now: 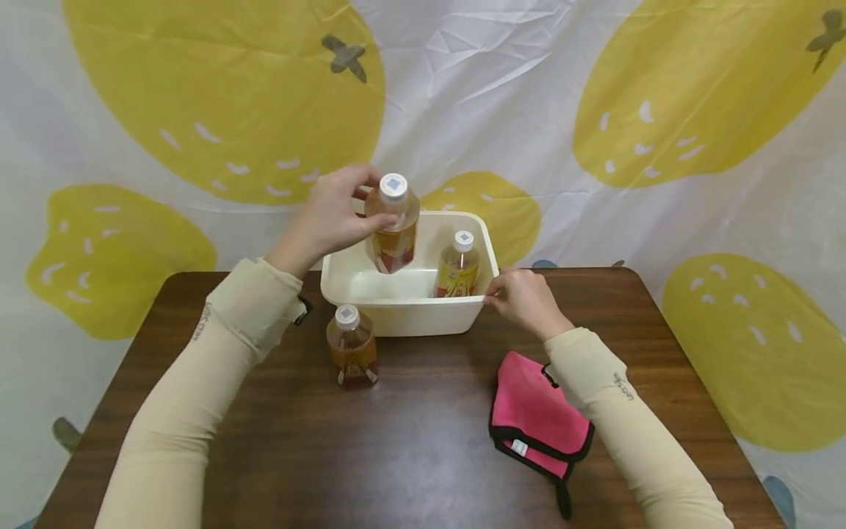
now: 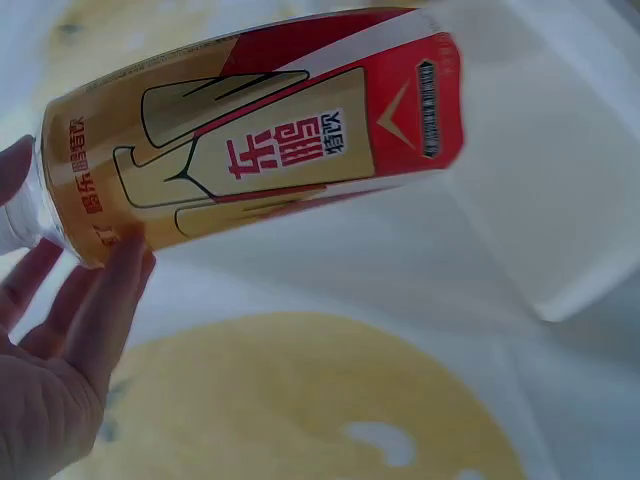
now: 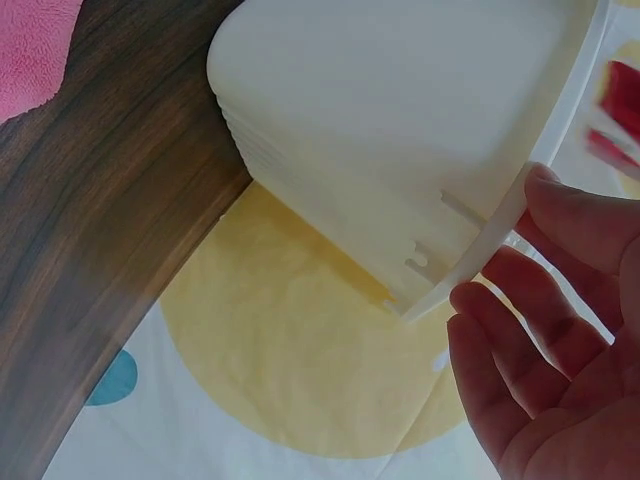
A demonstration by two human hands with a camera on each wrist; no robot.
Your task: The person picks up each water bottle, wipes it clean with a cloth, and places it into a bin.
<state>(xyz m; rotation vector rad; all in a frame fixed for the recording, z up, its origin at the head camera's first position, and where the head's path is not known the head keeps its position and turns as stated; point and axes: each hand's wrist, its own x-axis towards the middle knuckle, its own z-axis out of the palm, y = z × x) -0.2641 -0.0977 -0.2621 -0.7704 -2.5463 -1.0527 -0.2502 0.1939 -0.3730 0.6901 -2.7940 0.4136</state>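
Observation:
My left hand (image 1: 340,213) grips a drink bottle (image 1: 395,239) by its upper part, below the white cap, and holds it over the left half of a white plastic bin (image 1: 423,319). In the left wrist view its gold and red label (image 2: 280,140) faces the camera. My right hand (image 1: 525,300) pinches the bin's rim at the right front corner; in the right wrist view thumb and fingers (image 3: 505,370) meet at that rim (image 3: 500,235). Inside the bin, on the right, stands a bottle with a yellow label (image 1: 459,272). Another bottle (image 1: 353,353) stands in front of the bin's left side.
A folded pink cloth with black edging (image 1: 538,411) lies on the dark wooden table (image 1: 396,455), beside the right forearm. Behind the table hangs a white curtain (image 1: 476,132) printed with yellow fruit, close to the bin's back.

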